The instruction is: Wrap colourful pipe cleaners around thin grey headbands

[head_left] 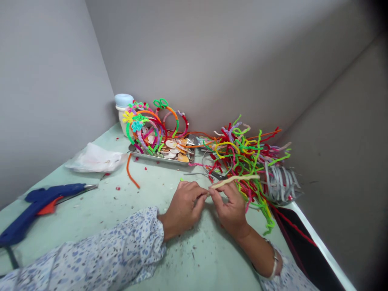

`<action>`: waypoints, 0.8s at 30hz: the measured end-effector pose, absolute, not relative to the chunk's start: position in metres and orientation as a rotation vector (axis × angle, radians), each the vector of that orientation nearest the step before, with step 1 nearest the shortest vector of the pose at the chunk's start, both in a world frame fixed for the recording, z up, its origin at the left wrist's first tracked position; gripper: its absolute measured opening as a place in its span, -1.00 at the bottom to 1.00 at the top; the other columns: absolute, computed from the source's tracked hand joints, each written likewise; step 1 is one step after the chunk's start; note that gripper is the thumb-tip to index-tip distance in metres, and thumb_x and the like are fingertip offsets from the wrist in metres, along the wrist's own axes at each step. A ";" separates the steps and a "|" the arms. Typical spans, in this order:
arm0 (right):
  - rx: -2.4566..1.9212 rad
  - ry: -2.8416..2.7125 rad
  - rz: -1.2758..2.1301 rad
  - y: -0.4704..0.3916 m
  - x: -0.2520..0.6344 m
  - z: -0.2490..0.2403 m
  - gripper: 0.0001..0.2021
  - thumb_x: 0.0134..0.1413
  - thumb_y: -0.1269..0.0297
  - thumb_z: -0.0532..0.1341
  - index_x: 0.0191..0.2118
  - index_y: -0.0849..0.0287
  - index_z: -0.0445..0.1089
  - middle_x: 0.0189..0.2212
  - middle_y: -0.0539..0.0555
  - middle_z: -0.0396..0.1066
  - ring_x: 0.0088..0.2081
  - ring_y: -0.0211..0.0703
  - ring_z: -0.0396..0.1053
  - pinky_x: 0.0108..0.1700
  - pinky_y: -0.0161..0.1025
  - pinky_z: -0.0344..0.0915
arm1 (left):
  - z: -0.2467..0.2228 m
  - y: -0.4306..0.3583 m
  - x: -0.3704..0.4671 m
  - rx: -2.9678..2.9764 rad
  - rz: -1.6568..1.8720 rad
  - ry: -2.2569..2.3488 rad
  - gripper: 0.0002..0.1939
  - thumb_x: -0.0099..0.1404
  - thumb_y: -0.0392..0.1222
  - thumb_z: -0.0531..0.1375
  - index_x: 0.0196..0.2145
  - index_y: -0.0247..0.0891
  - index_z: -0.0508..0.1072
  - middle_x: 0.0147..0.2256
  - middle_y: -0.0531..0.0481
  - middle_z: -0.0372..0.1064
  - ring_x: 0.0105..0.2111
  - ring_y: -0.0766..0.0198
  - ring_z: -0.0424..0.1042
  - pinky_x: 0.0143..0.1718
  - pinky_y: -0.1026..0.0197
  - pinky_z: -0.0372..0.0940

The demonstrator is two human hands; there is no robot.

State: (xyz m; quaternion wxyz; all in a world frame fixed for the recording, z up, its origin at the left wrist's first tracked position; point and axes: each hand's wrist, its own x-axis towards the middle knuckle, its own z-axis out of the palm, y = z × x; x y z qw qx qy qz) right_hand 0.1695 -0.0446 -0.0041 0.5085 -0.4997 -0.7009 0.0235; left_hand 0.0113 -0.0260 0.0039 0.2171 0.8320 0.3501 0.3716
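A pale yellow pipe cleaner [236,179] stretches rightward from between the fingertips of both hands. My right hand [232,208] pinches it near its left end, thumb against fingers. Close beside it, almost touching, my left hand [186,204] is closed in a pinch; whatever lies between its fingertips is too small to make out. Just behind my right hand spreads a tangled heap of colourful pipe cleaners [242,151]. A thin grey metal hoop [203,161] lies at the heap's left side.
A blue glue gun [54,194] lies at the left. Behind it is a white plastic bag [95,158]. A metal tray [163,159] holds decorated hoops [174,117] and round pieces, beside a lidded white jar [123,115]. Grey hoops [280,184] are bundled at the right.
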 end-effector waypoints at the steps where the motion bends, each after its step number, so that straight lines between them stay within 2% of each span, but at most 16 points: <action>1: -1.218 -1.665 0.083 -0.045 0.170 -0.005 -0.93 0.12 0.34 0.16 -0.37 0.12 0.37 -0.39 0.04 0.35 -0.29 -0.13 0.32 -0.23 -0.17 0.26 | 0.004 -0.026 0.011 2.295 1.031 0.975 -0.80 0.32 -0.30 0.02 -0.29 -0.25 0.45 -0.38 -0.02 0.38 -0.30 0.24 0.32 -0.17 0.12 0.12; 8: -1.202 -1.613 0.202 -0.046 0.170 -0.005 -0.91 0.16 0.33 0.12 -0.35 0.11 0.34 -0.35 0.03 0.33 -0.24 -0.13 0.30 -0.15 -0.16 0.22 | 0.007 -0.026 0.010 2.238 1.032 0.987 -0.81 0.33 -0.28 0.03 -0.30 -0.24 0.45 -0.37 0.00 0.39 -0.29 0.25 0.33 -0.14 0.13 0.12; 24: -1.111 -1.670 0.173 -0.047 0.173 -0.004 -0.92 0.15 0.37 0.13 -0.32 0.10 0.37 -0.33 0.04 0.33 -0.21 -0.12 0.31 -0.14 -0.13 0.24 | 0.009 -0.025 0.009 2.154 1.068 1.031 -0.82 0.33 -0.27 0.02 -0.33 -0.25 0.42 -0.38 0.01 0.35 -0.28 0.25 0.31 -0.15 0.16 0.13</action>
